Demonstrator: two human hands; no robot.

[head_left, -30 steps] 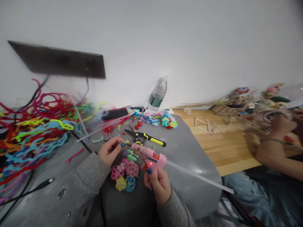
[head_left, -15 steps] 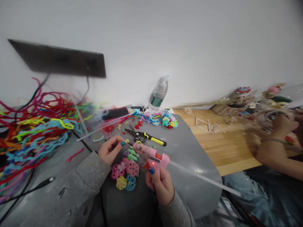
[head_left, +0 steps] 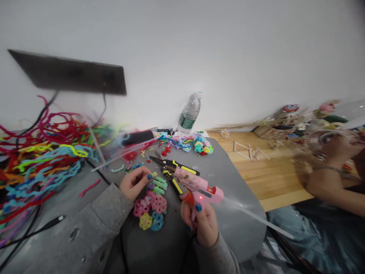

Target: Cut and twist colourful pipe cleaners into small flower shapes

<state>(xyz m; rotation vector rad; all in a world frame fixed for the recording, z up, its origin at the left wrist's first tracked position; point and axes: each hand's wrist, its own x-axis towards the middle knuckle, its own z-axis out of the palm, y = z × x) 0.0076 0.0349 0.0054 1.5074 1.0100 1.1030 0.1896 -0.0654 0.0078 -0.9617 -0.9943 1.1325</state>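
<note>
Gripping the glue gun (head_left: 199,186), right hand (head_left: 201,222); left hand (head_left: 134,182) pinches green piece (head_left: 159,184) beside pliers (head_left: 173,171)

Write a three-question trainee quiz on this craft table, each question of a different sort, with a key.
1. True or false: the right hand grips the pink glue gun.
2. Multiple choice: the water bottle stands (A) at the back of the grey table by the wall, (B) beside the flower cluster, (C) on the wooden surface.
3. Fill in: the left hand pinches small pieces beside the green ____ piece.

Key: 1 true; 2 A; 3 pipe-cleaner. The wire cutters with yellow-black handles lie just behind the glue gun.
</note>
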